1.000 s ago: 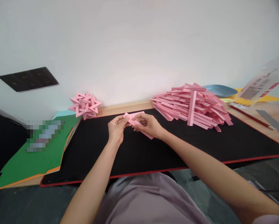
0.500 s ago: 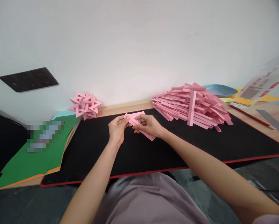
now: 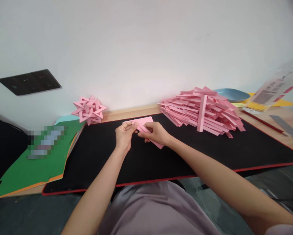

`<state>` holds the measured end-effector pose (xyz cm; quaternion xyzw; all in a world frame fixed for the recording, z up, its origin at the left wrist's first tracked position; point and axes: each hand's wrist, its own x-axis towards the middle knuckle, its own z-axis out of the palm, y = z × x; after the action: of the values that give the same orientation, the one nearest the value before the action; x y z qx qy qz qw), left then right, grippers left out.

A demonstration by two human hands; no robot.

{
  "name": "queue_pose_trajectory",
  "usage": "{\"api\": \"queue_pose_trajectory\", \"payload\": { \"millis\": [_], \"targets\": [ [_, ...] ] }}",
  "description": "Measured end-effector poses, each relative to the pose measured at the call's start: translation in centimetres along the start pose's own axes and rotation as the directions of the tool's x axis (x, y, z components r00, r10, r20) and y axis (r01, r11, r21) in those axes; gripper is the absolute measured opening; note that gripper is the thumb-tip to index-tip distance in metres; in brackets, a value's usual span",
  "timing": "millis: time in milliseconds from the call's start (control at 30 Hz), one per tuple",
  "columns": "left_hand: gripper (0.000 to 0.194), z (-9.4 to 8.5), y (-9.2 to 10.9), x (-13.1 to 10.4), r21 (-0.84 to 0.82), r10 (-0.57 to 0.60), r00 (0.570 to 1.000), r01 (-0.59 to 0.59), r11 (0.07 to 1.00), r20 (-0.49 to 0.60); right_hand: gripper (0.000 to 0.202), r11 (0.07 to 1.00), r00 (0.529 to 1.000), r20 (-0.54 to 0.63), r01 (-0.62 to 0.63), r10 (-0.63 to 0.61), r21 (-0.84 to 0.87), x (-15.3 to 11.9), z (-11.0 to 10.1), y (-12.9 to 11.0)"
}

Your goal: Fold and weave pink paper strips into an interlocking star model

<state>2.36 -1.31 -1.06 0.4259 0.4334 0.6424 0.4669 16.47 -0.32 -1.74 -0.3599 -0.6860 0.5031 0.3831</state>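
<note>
Between my two hands is a narrow folded pink paper strip (image 3: pixel 158 145), slanting down to the right above the black mat. My left hand (image 3: pixel 123 135) pinches its upper left end between thumb and fingers. My right hand (image 3: pixel 157 133) grips it farther along, thumb on top and fingers curled beneath. Behind the fingers lies flat pink paper (image 3: pixel 146 119), partly hidden by both hands. A large pile of folded pink strips (image 3: pixel 215 112) stands to the right, and a pink star-shaped paper model (image 3: pixel 89 110) sits at the back left.
Green paper sheets (image 3: pixel 38 169) lie at the left beside the black mat (image 3: pixel 92 163). At the right are a blue dish (image 3: pixel 232 94), a plastic bottle (image 3: pixel 271 91), a dark red pencil (image 3: pixel 264 122) and a metal ruler (image 3: pixel 287 129). A wall stands behind.
Both hands have shifted slightly, the left one a little to the right. The strip has turned in the fingers, and more of the flat pink paper behind them shows.
</note>
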Motion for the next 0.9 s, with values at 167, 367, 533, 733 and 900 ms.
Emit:
{"api": "queue_pose_trajectory", "payload": {
  "millis": [167, 367, 533, 733, 900],
  "targets": [
    [0.019, -0.1, 0.1, 0.0, -0.007, 0.02, 0.999, -0.02, 1.0, 0.027, 0.024, 1.0, 1.0, 0.003, 0.007, -0.007, 0.009, -0.2, 0.2, -0.5],
    [0.019, -0.1, 0.2, 0.0, -0.036, 0.013, 0.999, -0.012, 0.999, 0.044, 0.025, 0.995, 0.999, 0.028, -0.04, 0.038, 0.089, -0.2, 0.2, -0.8],
    [0.019, -0.1, 0.2, 0.0, -0.028, 0.015, 0.998, -0.014, 1.0, 0.056, 0.024, 0.987, 0.994, 0.085, -0.08, 0.069, 0.14, 0.0, -0.2, -0.9],
    [0.019, 0.1, 0.3, -0.1, -0.041, 0.009, 0.999, -0.007, 0.999, 0.045, 0.022, 0.989, 0.992, 0.115, -0.07, 0.055, 0.133, -0.1, -0.5, -1.4],
    [0.021, 0.1, 0.4, -0.2, -0.032, 0.001, 1.0, 0.0, 0.999, 0.027, 0.025, 0.992, 0.991, 0.129, -0.047, 0.032, 0.113, -0.1, -0.4, -1.0]
  ]
}}
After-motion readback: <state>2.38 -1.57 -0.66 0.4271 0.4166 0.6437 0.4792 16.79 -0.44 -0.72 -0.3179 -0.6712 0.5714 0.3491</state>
